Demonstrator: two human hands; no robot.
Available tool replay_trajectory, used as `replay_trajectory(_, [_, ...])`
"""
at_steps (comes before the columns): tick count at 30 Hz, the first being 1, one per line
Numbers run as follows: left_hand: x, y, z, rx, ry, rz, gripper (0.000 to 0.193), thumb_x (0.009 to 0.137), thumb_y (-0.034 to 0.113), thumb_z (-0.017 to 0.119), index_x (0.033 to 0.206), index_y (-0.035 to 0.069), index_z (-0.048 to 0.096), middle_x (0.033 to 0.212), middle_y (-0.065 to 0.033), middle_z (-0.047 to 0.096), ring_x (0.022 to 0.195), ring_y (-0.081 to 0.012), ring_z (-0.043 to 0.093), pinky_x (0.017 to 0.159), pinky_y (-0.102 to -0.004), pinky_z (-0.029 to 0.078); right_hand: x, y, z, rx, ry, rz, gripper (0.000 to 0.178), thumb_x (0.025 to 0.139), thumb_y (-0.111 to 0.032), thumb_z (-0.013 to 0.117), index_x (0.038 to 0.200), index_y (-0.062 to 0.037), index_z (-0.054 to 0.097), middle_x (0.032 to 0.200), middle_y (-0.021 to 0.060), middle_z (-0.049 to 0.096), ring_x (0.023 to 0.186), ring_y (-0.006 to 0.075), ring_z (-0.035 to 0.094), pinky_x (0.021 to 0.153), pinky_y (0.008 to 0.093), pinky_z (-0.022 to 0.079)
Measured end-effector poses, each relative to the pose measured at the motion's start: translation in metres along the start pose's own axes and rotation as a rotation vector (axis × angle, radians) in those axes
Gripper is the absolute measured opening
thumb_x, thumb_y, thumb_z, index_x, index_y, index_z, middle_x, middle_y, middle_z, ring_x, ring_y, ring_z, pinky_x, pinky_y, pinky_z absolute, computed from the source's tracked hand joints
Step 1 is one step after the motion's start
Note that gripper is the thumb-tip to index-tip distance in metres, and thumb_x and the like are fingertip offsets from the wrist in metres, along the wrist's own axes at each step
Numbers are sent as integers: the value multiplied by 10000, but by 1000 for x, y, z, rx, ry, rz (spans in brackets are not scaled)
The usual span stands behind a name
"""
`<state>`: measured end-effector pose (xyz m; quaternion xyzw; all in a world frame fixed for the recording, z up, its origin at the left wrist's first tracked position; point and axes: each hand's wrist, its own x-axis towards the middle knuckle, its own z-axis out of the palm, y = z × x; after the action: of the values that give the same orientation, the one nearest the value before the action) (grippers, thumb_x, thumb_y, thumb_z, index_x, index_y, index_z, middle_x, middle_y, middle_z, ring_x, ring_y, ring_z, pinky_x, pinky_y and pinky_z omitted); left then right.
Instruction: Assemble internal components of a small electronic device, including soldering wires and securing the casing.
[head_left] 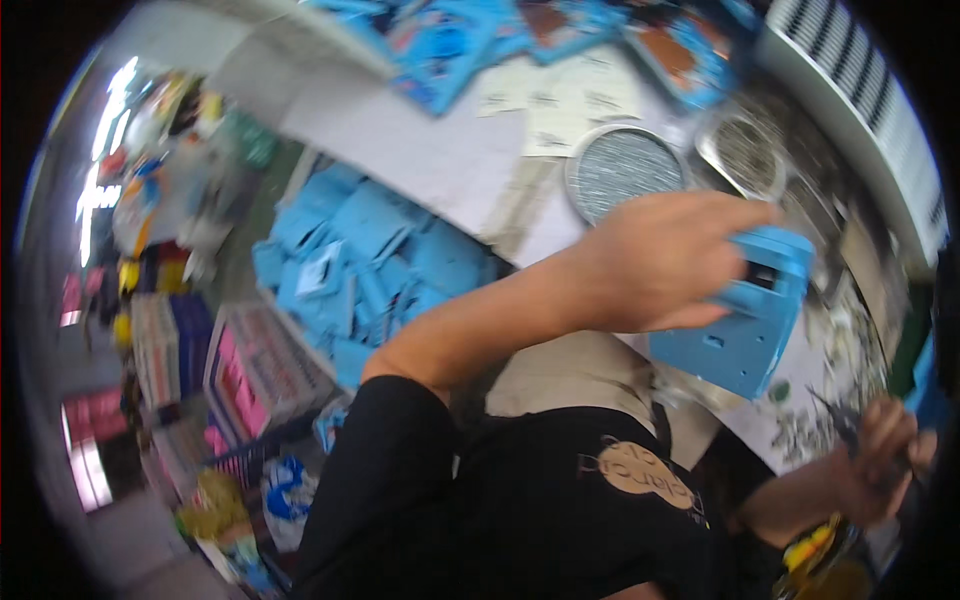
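My left hand point(665, 262) reaches across the bench, its fingers closed on the upper edge of a blue plastic casing point(728, 345). The casing is tilted and has a dark rectangular opening and several small holes. Over at the right rim, my right hand point(885, 452) is closed around a dark tool with a thin pointed end point(835, 412); blur hides its exact kind. Just beyond my left hand stands a round metal dish point(625, 172) of thin grey pieces. A second metal dish point(742, 155) sits to its right.
Blue plastic parts fill a crate point(375, 265) left of my arm. More blue pieces point(450, 45) lie at the bench's far side, near paper slips point(585, 105). Small metal parts point(805, 425) are scattered at right. A white slotted housing point(865, 95) borders the bench; cartons point(265, 365) stand left.
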<state>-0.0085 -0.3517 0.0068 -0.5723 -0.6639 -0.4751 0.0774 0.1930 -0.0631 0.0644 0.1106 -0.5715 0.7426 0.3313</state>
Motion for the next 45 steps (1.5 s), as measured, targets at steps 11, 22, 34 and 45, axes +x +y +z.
replay_trajectory(11, [-469, 59, -134, 1093, 952, -1518, 769, 913, 257, 640, 1513, -108, 326, 1480, -335, 405, 1371, -494, 415, 1178, -513, 323, 23, 27, -1, 73, -143, 196, 158, 990, -205, 578, 1115, -109, 591, 604, -74, 436, 583, 65, 422, 696, 284, 331])
replay_trajectory(22, [-553, 82, -93, 266, 1669, -2151, 855, 930, 434, 579, 1557, -67, 286, 1494, -352, 443, 1361, -512, 472, 1166, -560, 350, 34, 42, 6, 100, -185, 225, 140, 990, -217, 547, 1079, -109, 541, 594, -71, 403, 586, 63, 402, 673, 280, 314])
replay_trajectory(34, [-130, -84, -167, 862, 485, -712, 645, 778, 193, 837, 1334, 14, 563, 1410, -221, 518, 1270, -404, 533, 1070, -498, 456, 41, 60, 17, -414, -19, 145, 751, 960, -219, 647, 1569, 37, 290, 1045, 97, 484, 922, 184, 462, 864, 340, 386])
replay_trajectory(45, [-61, -83, -226, 1116, 338, -761, 426, 924, 78, 609, 1347, 26, 619, 937, -271, 730, 857, -434, 723, 799, -478, 564, -5, 43, 1, -936, 192, -397, 497, 978, -31, 562, 1434, 113, 426, 1417, 313, 515, 1347, 395, 505, 1127, 524, 439])
